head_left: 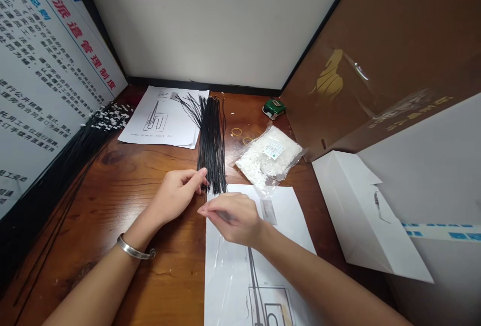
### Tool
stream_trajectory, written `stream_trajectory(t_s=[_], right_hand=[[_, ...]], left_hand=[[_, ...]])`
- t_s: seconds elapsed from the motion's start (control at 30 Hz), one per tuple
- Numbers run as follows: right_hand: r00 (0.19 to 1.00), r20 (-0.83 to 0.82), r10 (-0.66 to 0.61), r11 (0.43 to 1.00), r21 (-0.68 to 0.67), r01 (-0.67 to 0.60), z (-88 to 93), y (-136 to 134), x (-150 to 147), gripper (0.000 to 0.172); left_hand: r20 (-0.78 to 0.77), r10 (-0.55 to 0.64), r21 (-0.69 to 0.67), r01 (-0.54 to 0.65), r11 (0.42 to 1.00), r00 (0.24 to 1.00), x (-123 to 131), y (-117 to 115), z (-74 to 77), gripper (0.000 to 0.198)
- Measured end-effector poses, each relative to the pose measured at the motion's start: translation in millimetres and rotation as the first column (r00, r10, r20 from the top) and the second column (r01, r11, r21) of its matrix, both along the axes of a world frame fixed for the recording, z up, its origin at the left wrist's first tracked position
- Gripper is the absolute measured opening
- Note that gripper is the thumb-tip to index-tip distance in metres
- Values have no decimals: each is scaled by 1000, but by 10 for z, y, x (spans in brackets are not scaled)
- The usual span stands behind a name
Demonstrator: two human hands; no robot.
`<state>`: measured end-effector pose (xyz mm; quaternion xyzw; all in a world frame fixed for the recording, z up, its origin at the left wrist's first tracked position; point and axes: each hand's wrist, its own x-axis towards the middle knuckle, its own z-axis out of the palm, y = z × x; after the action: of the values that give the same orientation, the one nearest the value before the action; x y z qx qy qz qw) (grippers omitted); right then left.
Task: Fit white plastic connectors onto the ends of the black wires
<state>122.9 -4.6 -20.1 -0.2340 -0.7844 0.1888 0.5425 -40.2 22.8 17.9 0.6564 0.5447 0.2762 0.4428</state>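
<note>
A bundle of thin black wires (pixel 212 140) with pale lower ends lies lengthwise on the wooden table. My left hand (pixel 180 193) is at its lower left end, thumb and fingers closed on a black wire there; the fingertips partly hide it. Just below the bundle, over a printed drawing sheet (pixel 221 276), my right hand (pixel 235 216) is held in a pinch. Whatever sits between its fingertips is too small to make out. Right of the bundle rests a clear bag of small white pieces (pixel 268 158).
Many black wires with white connectors (pixel 108 118) lie along the left board. Another drawing sheet (pixel 139 133) is partly under the bundle. A green tape measure (pixel 273 108) and yellow rubber bands (pixel 236 131) are farther back. A white folded box (pixel 361 211) stands at right.
</note>
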Motion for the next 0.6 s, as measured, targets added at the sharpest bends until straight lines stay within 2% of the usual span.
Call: stream_trajectory(t_s=[0.07, 0.13, 0.3, 0.47, 0.53, 0.6], right_hand=[[998, 14, 59, 998, 20, -59, -17, -10, -15, 12], [998, -11, 56, 998, 36, -55, -10, -13, -17, 14], [967, -191, -168, 985, -7, 170, 51, 21, 7, 22], [973, -124, -196, 980, -13, 196, 45, 36, 21, 19], [965, -104, -241, 970, 3, 243, 49, 27, 33, 18], [956, -104, -273, 960, 35, 278, 66, 15, 41, 19]], left_hand=[[78, -12, -67, 17, 998, 997, 47, -20, 2, 38], [134, -31, -93, 44, 995, 991, 60, -41, 9, 33], [196, -76, -63, 90, 994, 978, -15, -145, 16, 27], [175, -254, 2, 258, 966, 951, -80, -223, -13, 24], [176, -271, 26, 270, 962, 947, -80, -211, -17, 25], [200, -224, 28, 223, 974, 954, -62, -185, -17, 29]])
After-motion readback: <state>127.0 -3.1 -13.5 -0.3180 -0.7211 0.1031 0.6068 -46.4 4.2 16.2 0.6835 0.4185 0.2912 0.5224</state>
